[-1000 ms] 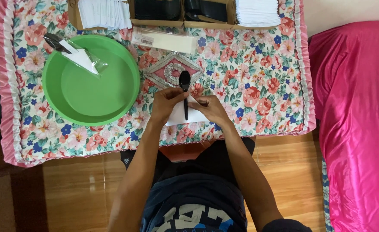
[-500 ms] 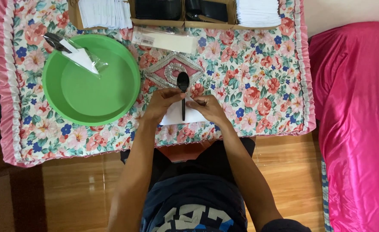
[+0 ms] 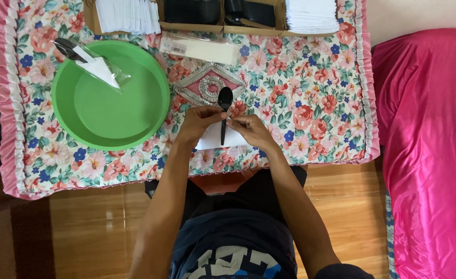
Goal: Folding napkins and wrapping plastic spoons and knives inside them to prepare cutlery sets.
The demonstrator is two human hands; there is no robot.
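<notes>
My left hand (image 3: pixel 198 124) and my right hand (image 3: pixel 253 130) meet over the front middle of the floral table (image 3: pixel 310 103). Between their fingertips stands a black plastic spoon (image 3: pixel 224 103), bowl end pointing away from me. Under the spoon lies a white napkin (image 3: pixel 215 140), and both hands pinch its edges around the spoon handle. To the left sits a green round bowl (image 3: pixel 112 111) with a clear packet (image 3: pixel 91 62) holding a black utensil and a white napkin resting on its far rim.
A long clear packet (image 3: pixel 199 48) lies behind the spoon. Cardboard boxes along the far edge hold white napkins (image 3: pixel 127 14), black cutlery (image 3: pixel 212 10) and more white napkins (image 3: pixel 310 14). A pink bed (image 3: pixel 429 155) is at the right. Wooden floor (image 3: pixel 99 232) lies below.
The spoon has shifted slightly away from me and my fingers have closed more tightly around its handle and the napkin. Nothing else moved.
</notes>
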